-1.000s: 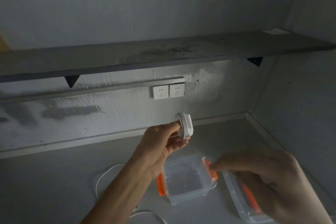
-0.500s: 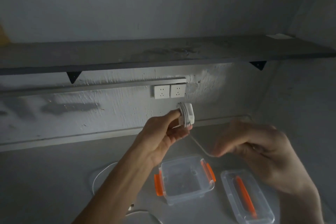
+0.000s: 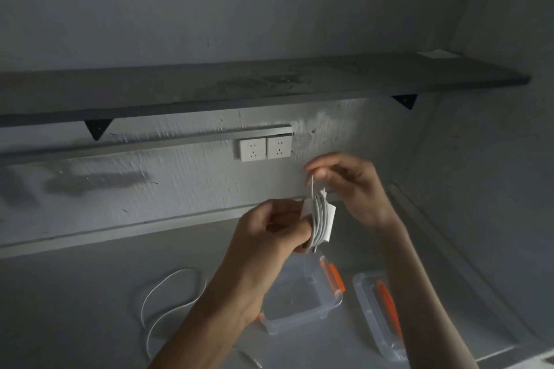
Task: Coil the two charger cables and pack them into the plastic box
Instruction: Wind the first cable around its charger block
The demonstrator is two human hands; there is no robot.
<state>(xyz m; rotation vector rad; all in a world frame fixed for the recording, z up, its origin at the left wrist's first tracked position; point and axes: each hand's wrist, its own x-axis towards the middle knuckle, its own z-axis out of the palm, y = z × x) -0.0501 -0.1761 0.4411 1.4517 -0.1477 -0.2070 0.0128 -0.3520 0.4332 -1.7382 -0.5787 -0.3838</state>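
White cable [image 3: 168, 299] lies loose in open loops on the grey worktop [image 3: 75, 308] at the near left, just left of the person's left forearm and touching nothing else that shows. Just right of that forearm stands the clear plastic box [image 3: 302, 293], open, with orange clips on its sides and nothing visible inside; its near left corner is hidden behind the wrist. Beside the box on the right, apart from it, lies the clear lid [image 3: 379, 311] with its own orange strip, partly covered by the right forearm.

Above the box, off the worktop, the left hand [image 3: 269, 228] grips a white charger block [image 3: 322, 223] between thumb and curled fingers; the block sticks out to the right of the fingertips, with several turns of its cable wound around it. The right hand [image 3: 347, 183] is higher and to the right, fingers pinched closed on the free end of that cable directly above the block, the strand running down taut into the turns.

Farther back, two white wall sockets [image 3: 265, 148] sit under a rail, left of the right hand, and a dark shelf [image 3: 239, 90] runs across the wall above them
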